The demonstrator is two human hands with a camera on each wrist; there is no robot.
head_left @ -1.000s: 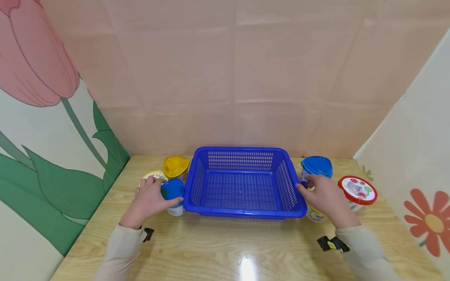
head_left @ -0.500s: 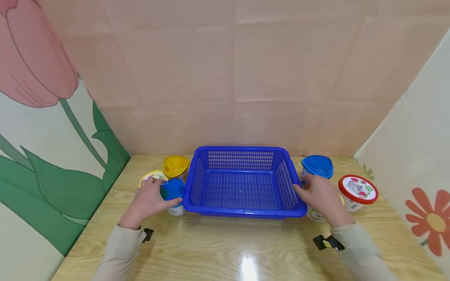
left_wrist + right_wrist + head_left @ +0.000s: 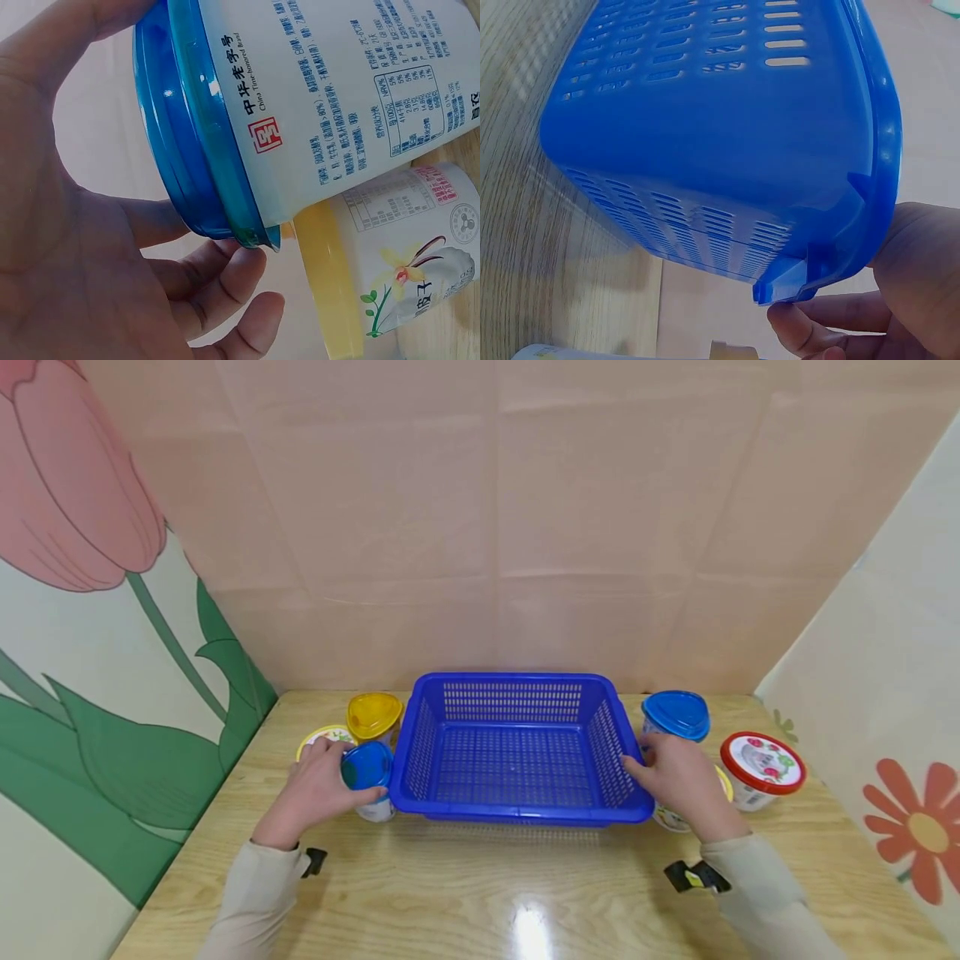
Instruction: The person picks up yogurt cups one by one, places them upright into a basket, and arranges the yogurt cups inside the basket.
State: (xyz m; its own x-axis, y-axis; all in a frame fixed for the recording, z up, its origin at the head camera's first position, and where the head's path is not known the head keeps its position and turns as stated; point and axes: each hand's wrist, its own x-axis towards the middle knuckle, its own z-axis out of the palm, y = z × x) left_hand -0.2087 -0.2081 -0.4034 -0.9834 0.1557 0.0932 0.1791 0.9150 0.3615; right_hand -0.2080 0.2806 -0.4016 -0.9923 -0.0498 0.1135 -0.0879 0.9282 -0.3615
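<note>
My left hand (image 3: 309, 792) grips a white tub with a blue lid (image 3: 367, 765) standing beside the basket's left wall. In the left wrist view its thumb and fingers curl round the blue lid (image 3: 191, 124). My right hand (image 3: 686, 781) holds the right rim of a blue plastic basket (image 3: 517, 817), its thumb lying over the rim. From the right wrist view, fingertips (image 3: 787, 322) reach under the basket's rim lip. The basket sits on the table with nothing inside. A yellow-rimmed tub (image 3: 672, 818) is partly hidden behind my right hand.
Left of the basket stand a yellow-lidded tub (image 3: 373, 715) and a yellow-rimmed tub (image 3: 327, 735). At right are a blue-lidded tub (image 3: 677, 714) and a red-lidded tub (image 3: 763, 764). A draped wall (image 3: 495, 527) closes the wooden table's back edge.
My right hand has shifted slightly left, and its thumb has come over the basket's right rim. The left hand keeps its grip on the blue-lidded tub, almost unmoved.
</note>
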